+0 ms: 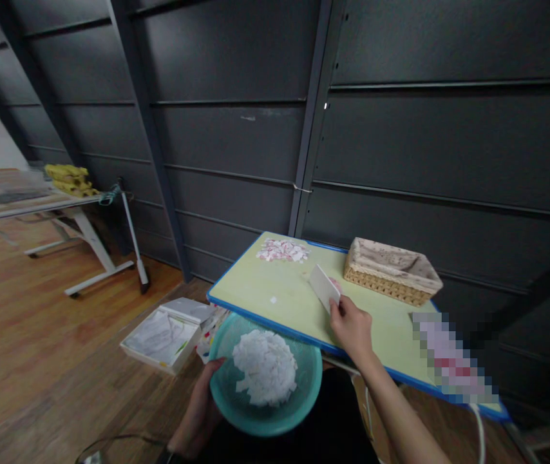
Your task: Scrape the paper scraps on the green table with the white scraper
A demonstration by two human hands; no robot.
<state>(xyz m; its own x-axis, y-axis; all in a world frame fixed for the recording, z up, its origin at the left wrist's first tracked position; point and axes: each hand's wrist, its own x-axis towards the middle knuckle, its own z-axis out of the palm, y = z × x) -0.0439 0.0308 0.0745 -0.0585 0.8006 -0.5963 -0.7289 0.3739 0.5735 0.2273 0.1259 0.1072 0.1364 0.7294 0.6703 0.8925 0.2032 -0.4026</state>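
My left hand (pixel 202 406) grips the rim of a teal bowl (pixel 304 399) below the table's near edge; the bowl holds a heap of white paper scraps (pixel 265 367). My right hand (pixel 352 325) pinches a white card (pixel 324 288) that stands on edge on the yellow-green table top (pixel 265 283). A pile of pink and white scraps (pixel 282 251) lies at the table's far left corner, apart from the card. One small white scrap (pixel 273 299) lies alone near the front edge.
A wicker basket with a cloth lining (pixel 391 269) sits at the back right of the table. A blurred patch (pixel 449 357) covers something on the right. An open box (pixel 163 335) lies on the wooden floor. Another table (pixel 38 200) stands at far left; dark wall panels behind.
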